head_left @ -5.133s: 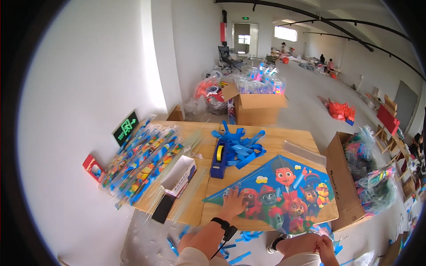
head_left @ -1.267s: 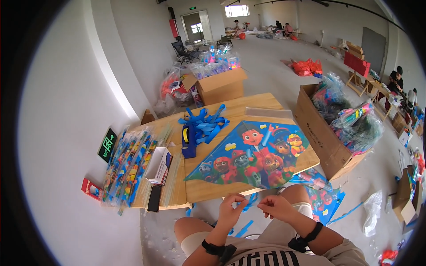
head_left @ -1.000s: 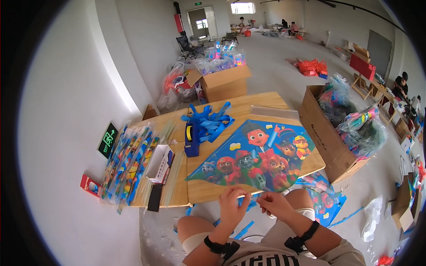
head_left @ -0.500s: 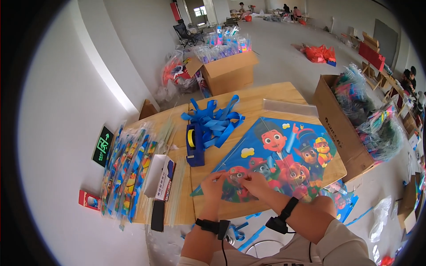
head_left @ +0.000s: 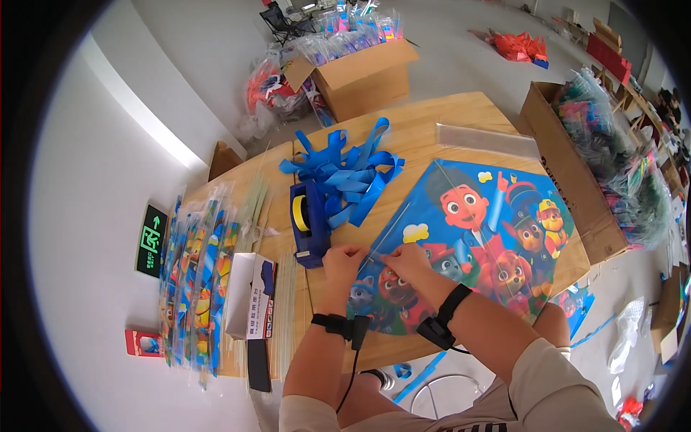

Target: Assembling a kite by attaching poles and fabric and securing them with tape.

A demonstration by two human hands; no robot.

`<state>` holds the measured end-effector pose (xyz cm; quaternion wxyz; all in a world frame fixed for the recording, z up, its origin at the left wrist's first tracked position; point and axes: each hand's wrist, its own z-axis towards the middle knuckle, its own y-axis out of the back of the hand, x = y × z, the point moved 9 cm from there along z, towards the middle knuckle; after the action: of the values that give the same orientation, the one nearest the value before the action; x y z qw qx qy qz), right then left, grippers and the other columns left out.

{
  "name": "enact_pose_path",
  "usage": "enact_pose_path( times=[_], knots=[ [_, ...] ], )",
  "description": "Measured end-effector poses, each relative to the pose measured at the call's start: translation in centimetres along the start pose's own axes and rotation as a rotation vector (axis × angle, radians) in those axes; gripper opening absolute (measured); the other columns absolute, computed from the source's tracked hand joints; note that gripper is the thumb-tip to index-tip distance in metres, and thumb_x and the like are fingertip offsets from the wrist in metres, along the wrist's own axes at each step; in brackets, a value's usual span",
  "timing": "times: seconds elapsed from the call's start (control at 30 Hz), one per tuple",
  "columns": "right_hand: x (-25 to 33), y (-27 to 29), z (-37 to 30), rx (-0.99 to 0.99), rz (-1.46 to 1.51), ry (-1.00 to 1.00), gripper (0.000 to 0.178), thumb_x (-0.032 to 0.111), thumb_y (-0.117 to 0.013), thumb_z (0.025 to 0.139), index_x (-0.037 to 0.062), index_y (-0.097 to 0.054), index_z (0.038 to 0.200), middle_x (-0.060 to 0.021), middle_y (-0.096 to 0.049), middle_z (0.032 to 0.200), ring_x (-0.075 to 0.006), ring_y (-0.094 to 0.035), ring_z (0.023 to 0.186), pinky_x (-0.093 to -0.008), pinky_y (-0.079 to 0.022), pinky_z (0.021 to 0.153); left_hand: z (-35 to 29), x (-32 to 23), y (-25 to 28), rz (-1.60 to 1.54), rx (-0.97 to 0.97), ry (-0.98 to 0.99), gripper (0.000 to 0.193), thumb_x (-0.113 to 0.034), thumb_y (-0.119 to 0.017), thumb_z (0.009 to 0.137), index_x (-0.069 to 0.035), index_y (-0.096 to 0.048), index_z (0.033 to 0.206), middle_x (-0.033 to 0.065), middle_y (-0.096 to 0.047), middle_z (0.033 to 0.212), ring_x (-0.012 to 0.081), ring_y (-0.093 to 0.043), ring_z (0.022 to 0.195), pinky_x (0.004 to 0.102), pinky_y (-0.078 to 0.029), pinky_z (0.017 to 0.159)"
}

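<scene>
A blue kite (head_left: pixel 461 237) printed with cartoon characters lies on the wooden table in front of me. My left hand (head_left: pixel 344 263) is at the kite's left edge, just right of a blue tape dispenser (head_left: pixel 309 237) with a yellow core. Its thumb and fingers are pinched together. Across a narrow gap, my right hand (head_left: pixel 407 263) is over the kite near that same edge, its fingers also pinched. A small pale bit shows between the hands, too fine to name. A thin rod runs along the kite's upper left edge.
Blue ribbon (head_left: pixel 349 173) lies in a heap behind the dispenser. To the left are a white box (head_left: pixel 245 302), thin sticks (head_left: pixel 286 317) and bagged rolled kites (head_left: pixel 198 288). A clear plastic sleeve (head_left: pixel 489 140) lies at the back. Full cartons (head_left: pixel 371 79) stand beyond the table.
Both hands have moved from the kite's lower left part up along its left edge, nearer the dispenser. The kite has shifted right of the dispenser, and the view has tilted down.
</scene>
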<state>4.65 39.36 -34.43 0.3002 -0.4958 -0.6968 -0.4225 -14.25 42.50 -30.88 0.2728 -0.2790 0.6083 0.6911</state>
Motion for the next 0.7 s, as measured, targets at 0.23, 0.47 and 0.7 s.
enact_pose_path(
  times=[0.23, 0.47, 0.7],
  knots=[
    [0.2, 0.0, 0.1, 0.005, -0.068, 0.016, 0.032, 0.031, -0.075, 0.086, -0.0005, -0.075, 0.081, -0.0074, -0.072, 0.065, -0.0149, -0.071, 0.057, -0.0302, -0.058, 0.053, -0.3, 1.3, -1.1, -0.031, -0.045, 0.039, 0.024, -0.024, -0.084, 0.078, -0.002, -0.079, 0.085, 0.0106, -0.074, 0.077, 0.0218, -0.071, 0.065, 0.0329, -0.053, 0.063],
    [0.0, -0.2, 0.6, -0.013, -0.213, -0.030, 0.030, 0.031, -0.072, 0.085, 0.0006, -0.075, 0.082, -0.0097, -0.071, 0.065, -0.0201, -0.072, 0.061, -0.0330, -0.059, 0.057, -0.9, 0.8, -0.7, -0.122, -0.122, 0.000, 0.021, -0.019, -0.086, 0.074, -0.001, -0.075, 0.079, 0.0104, -0.069, 0.075, 0.0264, -0.067, 0.066, 0.0359, -0.051, 0.062],
    [-0.1, -0.1, 0.9, -0.004, -0.226, -0.023, 0.024, 0.025, -0.072, 0.081, 0.0018, -0.074, 0.081, -0.0117, -0.072, 0.068, -0.0233, -0.074, 0.065, -0.0360, -0.060, 0.067, -1.2, 0.5, -0.6, -0.103, -0.121, -0.007, 0.020, -0.019, -0.085, 0.076, -0.002, -0.077, 0.082, 0.0094, -0.070, 0.076, 0.0227, -0.068, 0.067, 0.0331, -0.051, 0.062]
  ],
)
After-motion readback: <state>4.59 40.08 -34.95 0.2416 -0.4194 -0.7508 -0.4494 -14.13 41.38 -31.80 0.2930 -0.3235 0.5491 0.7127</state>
